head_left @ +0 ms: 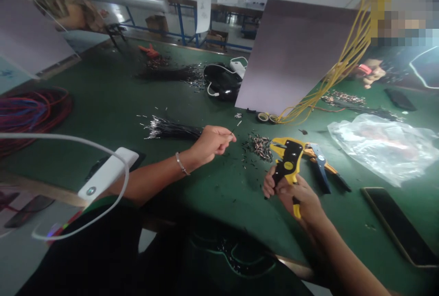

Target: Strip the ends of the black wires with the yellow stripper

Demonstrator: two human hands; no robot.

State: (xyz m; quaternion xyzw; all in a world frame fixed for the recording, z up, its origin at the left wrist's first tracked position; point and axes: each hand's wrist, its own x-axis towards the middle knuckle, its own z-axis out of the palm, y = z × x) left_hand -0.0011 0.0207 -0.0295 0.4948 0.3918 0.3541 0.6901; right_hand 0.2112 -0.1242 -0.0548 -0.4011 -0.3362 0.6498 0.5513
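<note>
My left hand is pinched closed over the middle of the table. A short thin dark tip, which looks like the end of a black wire, pokes out between thumb and forefinger. Behind that wrist lies a bundle of black wires with pale ends. My right hand grips a yellow and black wire stripper, its jaws pointing up and left. Close to its jaws is a small heap of cut wire ends. The two hands are apart.
Another wire stripper lies right of my right hand, beside a clear plastic bag and a phone. Yellow wires hang by a grey panel. Coiled red and blue wires lie left; a co-worker's hand is at far right.
</note>
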